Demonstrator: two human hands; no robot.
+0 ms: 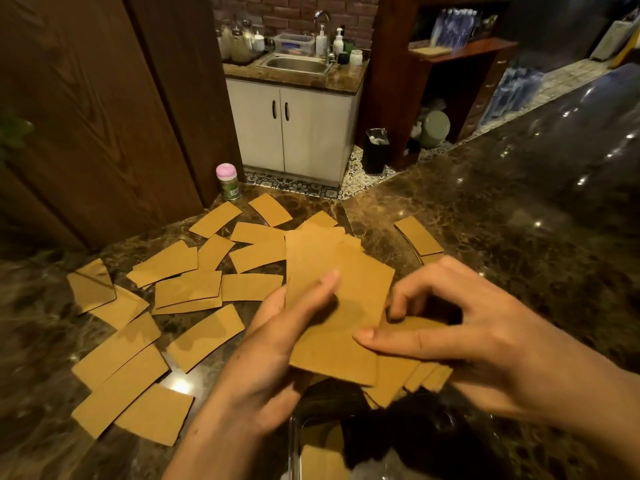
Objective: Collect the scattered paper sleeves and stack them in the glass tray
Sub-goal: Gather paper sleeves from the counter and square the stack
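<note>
A dark marble counter (519, 209) is seen across the lower and right parts of the frame. Brown wooden panelling (86, 116) fills the upper left. A white cabinet (294, 129) topped by a steel sink (294, 64) is placed at the upper centre.

Many brown paper sleeves (173, 292) are strewn flat over the counter at the centre left, several overlapping one another. One more sleeve (419, 235) is left apart at the centre right.

A fanned bundle of sleeves (332, 306) is held above the counter at the lower centre. It is gripped from the left side by the left hand (263, 362), the thumb laid across its face and the fingers hidden behind it. Its right side is pinched by the right hand (485, 327), the thumb pressed on the top sleeve and the fingers curled at the edge.

The glass tray (294, 441) is found at the bottom centre, directly below the bundle; a sleeve is seen lying inside it, and much of it is lost in shadow.

A black bin (375, 150) is stood on the tiled floor beside the cabinet. A small pink-lidded bottle (228, 181) is set at the counter's far edge.
</note>
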